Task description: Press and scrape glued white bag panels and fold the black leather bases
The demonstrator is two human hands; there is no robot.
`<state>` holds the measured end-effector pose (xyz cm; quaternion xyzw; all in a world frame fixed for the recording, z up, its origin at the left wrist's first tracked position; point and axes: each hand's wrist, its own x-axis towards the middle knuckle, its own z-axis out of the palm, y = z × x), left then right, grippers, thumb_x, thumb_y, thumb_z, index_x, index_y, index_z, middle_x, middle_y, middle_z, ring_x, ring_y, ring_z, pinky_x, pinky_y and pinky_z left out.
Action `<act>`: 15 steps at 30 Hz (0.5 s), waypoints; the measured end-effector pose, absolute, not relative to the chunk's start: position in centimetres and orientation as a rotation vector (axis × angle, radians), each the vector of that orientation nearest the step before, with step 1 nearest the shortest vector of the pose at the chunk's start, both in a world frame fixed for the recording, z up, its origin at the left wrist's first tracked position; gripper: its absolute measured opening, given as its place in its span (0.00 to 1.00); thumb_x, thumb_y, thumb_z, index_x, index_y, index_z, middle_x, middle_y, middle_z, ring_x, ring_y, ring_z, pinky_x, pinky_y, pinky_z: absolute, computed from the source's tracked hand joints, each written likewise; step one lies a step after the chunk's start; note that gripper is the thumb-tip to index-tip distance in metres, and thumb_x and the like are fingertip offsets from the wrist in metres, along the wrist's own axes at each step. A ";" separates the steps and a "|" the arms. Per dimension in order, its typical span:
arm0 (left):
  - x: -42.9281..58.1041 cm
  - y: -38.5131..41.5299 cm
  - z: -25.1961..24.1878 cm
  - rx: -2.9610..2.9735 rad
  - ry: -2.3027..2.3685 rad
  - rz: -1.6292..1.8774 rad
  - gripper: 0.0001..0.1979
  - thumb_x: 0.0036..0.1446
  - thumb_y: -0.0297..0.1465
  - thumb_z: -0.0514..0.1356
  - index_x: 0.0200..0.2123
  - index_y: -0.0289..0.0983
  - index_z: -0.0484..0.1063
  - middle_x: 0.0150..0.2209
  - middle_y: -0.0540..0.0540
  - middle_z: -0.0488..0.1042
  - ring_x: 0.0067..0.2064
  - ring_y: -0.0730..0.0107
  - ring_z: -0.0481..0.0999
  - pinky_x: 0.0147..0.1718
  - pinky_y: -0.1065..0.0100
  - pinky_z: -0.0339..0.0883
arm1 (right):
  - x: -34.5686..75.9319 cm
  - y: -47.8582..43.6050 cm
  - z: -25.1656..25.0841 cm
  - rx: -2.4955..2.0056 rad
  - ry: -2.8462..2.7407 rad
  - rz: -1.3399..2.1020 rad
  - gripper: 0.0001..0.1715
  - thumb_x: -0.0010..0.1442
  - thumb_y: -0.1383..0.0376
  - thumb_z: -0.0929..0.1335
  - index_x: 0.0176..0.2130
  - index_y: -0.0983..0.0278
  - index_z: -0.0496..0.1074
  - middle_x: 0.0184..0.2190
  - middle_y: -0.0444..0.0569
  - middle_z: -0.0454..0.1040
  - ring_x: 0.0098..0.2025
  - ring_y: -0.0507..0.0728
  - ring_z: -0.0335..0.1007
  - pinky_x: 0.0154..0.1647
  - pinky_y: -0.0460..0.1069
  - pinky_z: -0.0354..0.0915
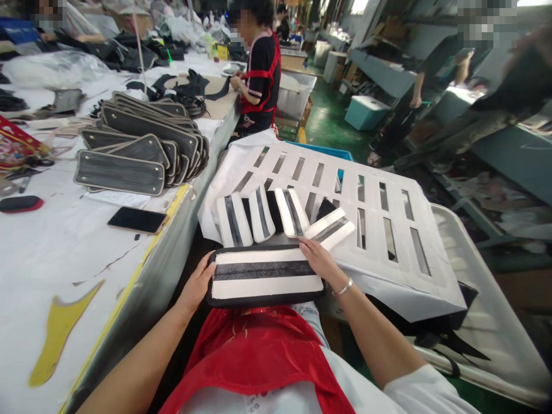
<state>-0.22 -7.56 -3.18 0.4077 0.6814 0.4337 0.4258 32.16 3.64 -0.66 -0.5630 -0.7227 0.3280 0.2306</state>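
A long rectangular panel [267, 271] with a black padded edge, two pale bands and a dark band between them is held level in front of my red apron. My left hand [196, 284] is closed on its left end, thumb on the top face. At the upper right corner, my right hand [319, 261] grips the same panel, fingers on its far edge. Just beyond lie several white pieces with a dark stripe, among them a tilted piece [331, 229] close to my right fingertips and an upright one [234, 219] farther left.
A white slotted sheet [375, 276] lies over a pale bin [487, 276] ahead and right. On the table to the left are a stack of dark panels [121, 171], a phone [137, 219] and a yellow template [64, 328]. A co-worker [261, 75] works at the table's far end.
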 end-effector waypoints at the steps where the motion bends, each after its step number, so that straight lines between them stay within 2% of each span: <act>1: -0.2 -7.1 -2.9 1.009 1.660 1.082 0.27 0.58 0.46 0.51 0.56 0.37 0.63 0.55 0.42 0.69 0.56 0.59 0.67 0.56 0.59 0.58 | 31.4 4.3 0.1 -1.515 -2.138 0.855 0.20 0.63 0.59 0.60 0.47 0.65 0.72 0.49 0.54 0.72 0.53 0.59 0.65 0.58 0.53 0.55; 4: -0.5 -5.0 -2.1 1.078 1.581 0.984 0.29 0.56 0.48 0.51 0.51 0.33 0.68 0.46 0.41 0.75 0.45 0.59 0.74 0.44 0.63 0.67 | 28.9 5.8 1.4 -1.429 -2.505 0.785 0.17 0.64 0.59 0.60 0.40 0.62 0.76 0.41 0.52 0.76 0.47 0.59 0.69 0.52 0.51 0.59; 7: -1.0 -2.9 -1.6 1.224 1.581 0.784 0.27 0.52 0.47 0.55 0.45 0.32 0.73 0.39 0.42 0.77 0.36 0.61 0.75 0.35 0.65 0.68 | 26.9 6.5 1.8 -1.308 -2.630 0.855 0.18 0.64 0.58 0.60 0.36 0.62 0.77 0.38 0.51 0.77 0.42 0.59 0.71 0.46 0.50 0.62; 11: -1.3 -1.3 -1.3 1.331 1.611 0.707 0.22 0.49 0.45 0.57 0.38 0.33 0.77 0.37 0.43 0.78 0.37 0.60 0.75 0.40 0.63 0.67 | 26.4 5.4 4.4 -1.158 -2.364 1.038 0.17 0.63 0.57 0.62 0.41 0.62 0.76 0.42 0.50 0.76 0.44 0.59 0.71 0.46 0.51 0.64; 13: -0.9 -1.1 -0.7 1.350 1.637 0.691 0.20 0.47 0.43 0.58 0.36 0.34 0.77 0.37 0.42 0.77 0.40 0.56 0.74 0.44 0.60 0.66 | 27.0 3.5 7.8 -1.090 -2.092 1.099 0.18 0.62 0.55 0.63 0.44 0.62 0.74 0.42 0.50 0.76 0.44 0.58 0.72 0.46 0.52 0.66; 15: -0.4 -1.6 0.7 1.402 1.693 0.717 0.20 0.45 0.41 0.59 0.38 0.34 0.76 0.41 0.41 0.76 0.46 0.53 0.73 0.50 0.57 0.63 | 28.2 0.6 12.3 -0.950 -1.876 1.111 0.20 0.62 0.52 0.63 0.47 0.60 0.73 0.38 0.49 0.76 0.39 0.56 0.73 0.42 0.53 0.68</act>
